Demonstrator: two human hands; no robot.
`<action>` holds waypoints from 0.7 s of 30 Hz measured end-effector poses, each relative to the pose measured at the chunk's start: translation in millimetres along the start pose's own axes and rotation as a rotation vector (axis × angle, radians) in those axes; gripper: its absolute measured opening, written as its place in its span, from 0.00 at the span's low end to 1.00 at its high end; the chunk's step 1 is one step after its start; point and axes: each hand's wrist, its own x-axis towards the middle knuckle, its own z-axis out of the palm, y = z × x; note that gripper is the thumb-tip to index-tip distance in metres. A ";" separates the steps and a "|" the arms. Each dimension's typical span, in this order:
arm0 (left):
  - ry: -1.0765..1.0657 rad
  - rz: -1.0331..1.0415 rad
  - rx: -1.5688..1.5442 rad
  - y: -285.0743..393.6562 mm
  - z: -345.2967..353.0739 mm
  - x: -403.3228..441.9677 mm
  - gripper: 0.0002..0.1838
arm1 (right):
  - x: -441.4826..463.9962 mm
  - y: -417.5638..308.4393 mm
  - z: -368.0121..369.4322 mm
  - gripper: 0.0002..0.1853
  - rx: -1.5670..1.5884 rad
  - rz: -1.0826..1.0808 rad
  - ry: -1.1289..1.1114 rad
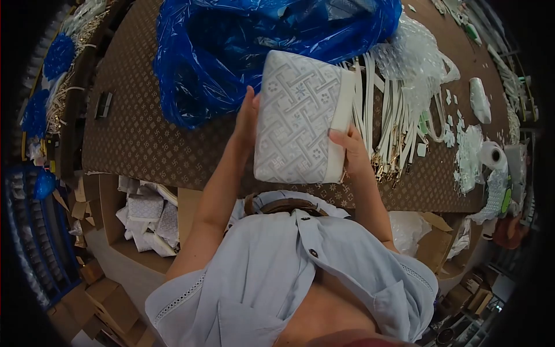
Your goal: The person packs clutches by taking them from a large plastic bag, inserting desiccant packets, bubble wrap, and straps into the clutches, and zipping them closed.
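Between my two hands is a white pouch (298,118) with a pale grey geometric pattern and a plain cream band along its right edge. It is held up over the table, its broad patterned face toward me. My right hand (354,151) grips the cream band, thumb on the front and fingers partly hidden behind. At the pouch's left edge, my left hand (248,118) is closed against the side, most of its fingers out of sight behind it. Right of the pouch lie several white straps (399,124) with gold-coloured metal ends.
A large blue plastic bag (191,87) lies open on the brown patterned tablecloth (139,144). Bubble wrap (413,52) covers part of the straps. Small pale scraps and a tape roll (492,155) lie at right. A cardboard box (110,208) below left holds similar patterned pouches (145,207).
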 end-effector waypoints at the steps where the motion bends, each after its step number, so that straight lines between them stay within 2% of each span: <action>1: -0.054 -0.048 -0.070 -5.4 32.4 -35.1 0.29 | 2.3 3.7 1.9 0.30 -0.001 -0.005 -0.001; 3: -0.118 -0.103 -0.137 -19.8 46.1 -51.8 0.28 | 9.2 14.3 12.0 0.35 -0.269 -0.041 0.011; 4: -0.139 -0.163 -0.210 -32.7 35.8 -49.5 0.27 | 13.6 23.2 11.7 0.38 -0.427 -0.175 0.048; 5: -0.158 -0.221 -0.285 -44.1 24.5 -47.8 0.26 | 13.8 18.8 6.9 0.38 -0.428 -0.176 0.050; 7: -0.161 -0.212 -0.315 -35.0 37.9 -47.3 0.26 | 5.6 -20.1 17.0 0.38 -1.183 -0.529 0.112; 9: -0.165 -0.202 -0.343 -33.4 43.0 -43.7 0.26 | -14.3 -84.9 49.4 0.39 -1.165 -0.956 0.102; 11: -0.070 -0.185 -0.371 -37.4 43.6 -38.0 0.27 | -37.3 -130.0 89.5 0.34 -0.836 -1.376 0.373; 12: -0.073 -0.184 -0.372 -37.5 44.5 -37.3 0.27 | -38.9 -125.3 60.8 0.34 -0.838 -1.379 0.372; 14: -0.107 -0.220 -0.357 -38.4 48.8 -30.3 0.28 | -49.8 -91.9 36.9 0.35 -1.052 -1.223 0.207; 16: -0.140 -0.246 -0.344 -43.6 56.1 -24.1 0.28 | 25.9 -27.6 89.1 0.36 -1.254 -1.051 0.033; 18: -0.153 -0.269 -0.339 -45.7 57.3 -19.0 0.28 | 21.8 24.9 86.5 0.38 -1.435 -0.848 -0.154; 19: -0.181 -0.262 -0.311 -35.2 58.1 -2.7 0.28 | 39.0 32.1 73.7 0.39 -1.518 -0.782 -0.245; 21: -0.157 -0.341 -0.297 -39.8 49.4 -19.3 0.28 | 32.9 -7.0 77.6 0.39 -1.416 -0.732 -0.240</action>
